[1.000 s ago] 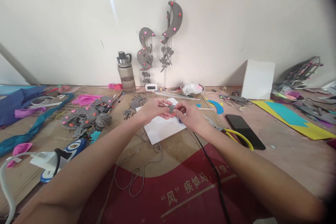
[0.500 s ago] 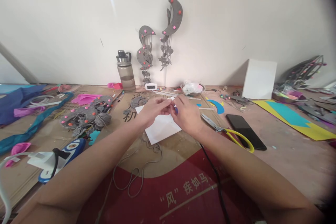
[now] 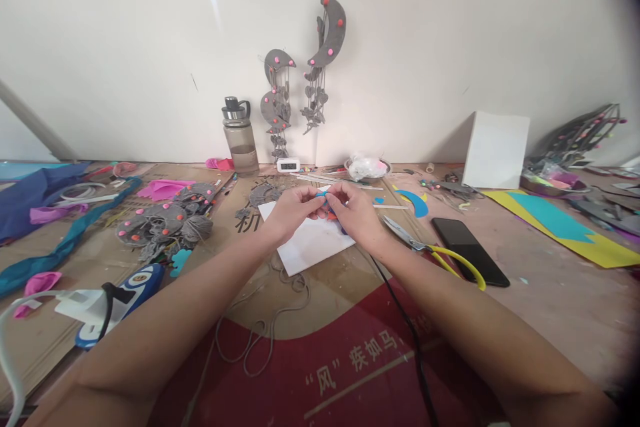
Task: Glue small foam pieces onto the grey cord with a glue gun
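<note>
Cord: thin grey cord (image 3: 260,337) looped on the red printed cardboard (image 3: 350,373).
Hands: left hand (image 3: 295,210) and right hand (image 3: 353,213) pinch one small blue piece (image 3: 321,195) together above a white sheet (image 3: 310,243).
Behind: grey felt moon hangings (image 3: 300,90) on the wall.

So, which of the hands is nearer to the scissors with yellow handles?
The right hand. It is just left of the scissors, whose blades point toward it. The left hand is farther away, beyond the right hand, over the white sheet.
</note>
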Motion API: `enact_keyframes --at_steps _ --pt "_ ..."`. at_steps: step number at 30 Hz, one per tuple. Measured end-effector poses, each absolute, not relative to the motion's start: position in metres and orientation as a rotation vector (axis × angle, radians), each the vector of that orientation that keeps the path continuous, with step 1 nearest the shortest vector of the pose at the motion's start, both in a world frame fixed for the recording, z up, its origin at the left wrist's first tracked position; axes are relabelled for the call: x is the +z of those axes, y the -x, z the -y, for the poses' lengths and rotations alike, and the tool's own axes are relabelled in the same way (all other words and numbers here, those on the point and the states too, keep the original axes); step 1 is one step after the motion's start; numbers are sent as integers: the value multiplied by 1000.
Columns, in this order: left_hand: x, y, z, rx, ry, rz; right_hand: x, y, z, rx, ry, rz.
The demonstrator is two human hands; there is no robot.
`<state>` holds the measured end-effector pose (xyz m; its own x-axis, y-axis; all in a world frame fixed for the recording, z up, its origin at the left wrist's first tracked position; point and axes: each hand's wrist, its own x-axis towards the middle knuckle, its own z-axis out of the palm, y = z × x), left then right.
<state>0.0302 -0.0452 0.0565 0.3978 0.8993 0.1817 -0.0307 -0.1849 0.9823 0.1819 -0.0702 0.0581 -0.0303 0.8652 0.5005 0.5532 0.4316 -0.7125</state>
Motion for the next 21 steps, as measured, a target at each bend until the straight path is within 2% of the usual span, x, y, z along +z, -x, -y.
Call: enact_keyframes --at_steps 5,10,18,21 --pt "64 -19 36 1105 -1401 -907 58 -183 70 378 1219 1677" --pt "75 1 22 1247 -1264 -861 49 -175 71 305 1231 2003" --pt "76 7 17 1273 -1228 -788 45 -130 59 -340 1274 2608" --pt "76 7 16 1312 -1173 -842 37 -117 50 -429 1272 2741"
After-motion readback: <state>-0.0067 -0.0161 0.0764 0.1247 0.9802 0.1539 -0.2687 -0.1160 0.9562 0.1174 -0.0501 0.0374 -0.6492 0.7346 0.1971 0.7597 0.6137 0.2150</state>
